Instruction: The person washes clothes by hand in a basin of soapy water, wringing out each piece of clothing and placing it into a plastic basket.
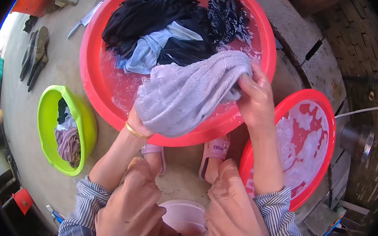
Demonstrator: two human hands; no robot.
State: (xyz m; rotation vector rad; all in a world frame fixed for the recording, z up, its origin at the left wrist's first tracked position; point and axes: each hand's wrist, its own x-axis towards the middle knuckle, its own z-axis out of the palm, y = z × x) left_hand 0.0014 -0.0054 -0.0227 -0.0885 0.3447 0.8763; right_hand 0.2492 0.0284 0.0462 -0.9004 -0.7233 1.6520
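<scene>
A pale grey-lavender fleece cloth (pixel 191 89) is stretched between my two hands over the near half of a large red basin (pixel 88 59). My right hand (pixel 258 97) grips its bunched right end, thumb on top. At the cloth's lower left, my left hand (pixel 138 123) holds it from beneath, its fingers covered by the fabric; a gold bangle (pixel 136 131) circles that wrist. Behind the cloth, dark clothes (pixel 150 22) lie in the basin's water with a light blue denim piece (pixel 147 51) among them. A dark shiny wet garment (pixel 228 18) sits at the far right.
To the right, a smaller red basin (pixel 328 143) holds foamy water. At left stands a lime-green basin (pixel 90 123) with several clothes inside. Dark gloves (pixel 35 55) and a knife (pixel 85 19) lie on the concrete floor. Below me is a pink bucket or stool (pixel 184 212).
</scene>
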